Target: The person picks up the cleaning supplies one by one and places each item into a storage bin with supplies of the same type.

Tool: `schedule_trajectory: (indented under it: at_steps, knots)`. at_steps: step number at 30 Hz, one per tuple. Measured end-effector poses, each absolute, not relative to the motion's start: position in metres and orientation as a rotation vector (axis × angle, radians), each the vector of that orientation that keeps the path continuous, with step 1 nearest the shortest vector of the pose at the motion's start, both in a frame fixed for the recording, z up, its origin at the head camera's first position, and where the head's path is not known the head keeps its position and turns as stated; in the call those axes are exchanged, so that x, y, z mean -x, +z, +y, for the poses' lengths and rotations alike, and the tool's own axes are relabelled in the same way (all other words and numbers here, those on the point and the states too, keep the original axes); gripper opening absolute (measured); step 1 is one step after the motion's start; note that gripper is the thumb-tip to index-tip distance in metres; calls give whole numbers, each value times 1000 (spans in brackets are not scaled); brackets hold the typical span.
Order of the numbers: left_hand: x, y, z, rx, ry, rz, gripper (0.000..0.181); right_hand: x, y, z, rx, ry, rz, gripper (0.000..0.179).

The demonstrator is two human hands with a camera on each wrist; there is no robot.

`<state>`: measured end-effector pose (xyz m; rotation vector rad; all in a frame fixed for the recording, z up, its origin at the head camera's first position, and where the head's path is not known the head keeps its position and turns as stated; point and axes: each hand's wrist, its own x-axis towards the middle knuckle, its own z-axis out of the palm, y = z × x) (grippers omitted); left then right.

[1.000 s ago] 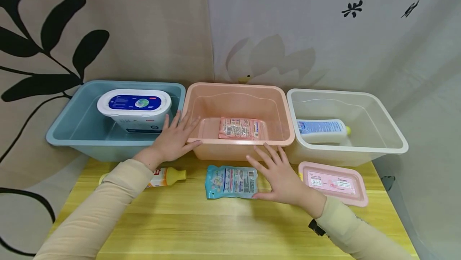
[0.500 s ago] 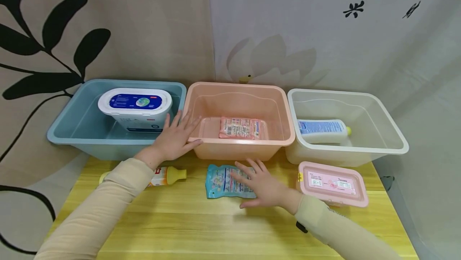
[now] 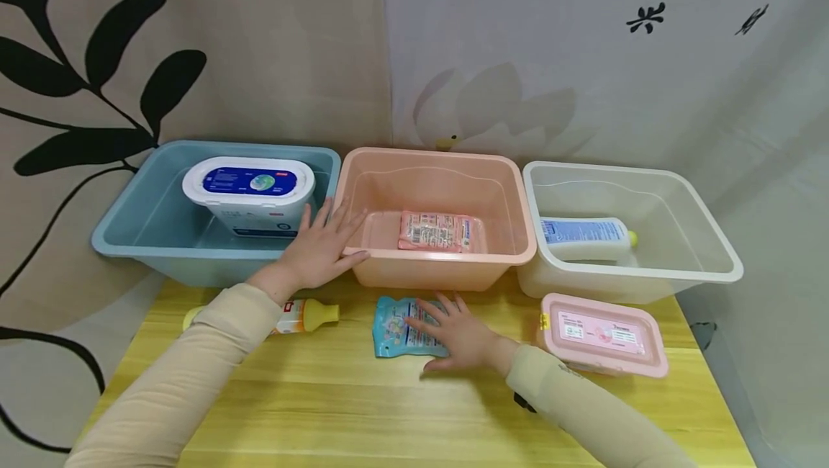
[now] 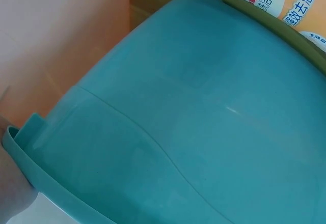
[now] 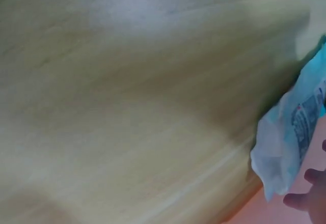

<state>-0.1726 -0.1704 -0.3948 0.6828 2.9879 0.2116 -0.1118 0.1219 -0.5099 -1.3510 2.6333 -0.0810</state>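
Note:
My left hand [image 3: 319,248] lies with fingers spread across the adjoining rims of the blue bin [image 3: 194,252] and the peach bin [image 3: 447,259]. In the left wrist view, part of that hand [image 4: 12,188] shows at the rim beside the blue bin's wall [image 4: 193,96]. My right hand [image 3: 463,338] is over the right part of a light-blue packet of wipes [image 3: 396,331] on the table, fingers spread. Fingertips show beside the packet [image 5: 285,142] in the right wrist view; whether they touch it I cannot tell.
A white-and-blue tub [image 3: 252,198] stands in the blue bin. The peach bin holds a pink packet [image 3: 437,232], the cream bin [image 3: 648,273] a white bottle [image 3: 586,239]. A yellow-capped bottle [image 3: 314,315] lies behind the left forearm. A pink lidded box [image 3: 602,335] sits on the table [image 3: 363,410].
My right hand has moved left and down from before the peach bin's front rim to over the light-blue packet. The left hand stays on the rims. The head view has shifted slightly.

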Motion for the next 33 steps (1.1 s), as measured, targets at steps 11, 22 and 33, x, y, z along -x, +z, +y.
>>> schedule_trajectory:
  at_steps: [11,22,33]
  knots:
    - [173,-394,-169,-680,181,2981,73,117,-522,122,1340,-29,2625,84]
    - [173,-392,-168,-663,191,2973,73,120,-527,121,1371,66,2634,59]
    - [172,-393,-169,-666,205,2986,73,116,-530,120,1460,63,2720,47]
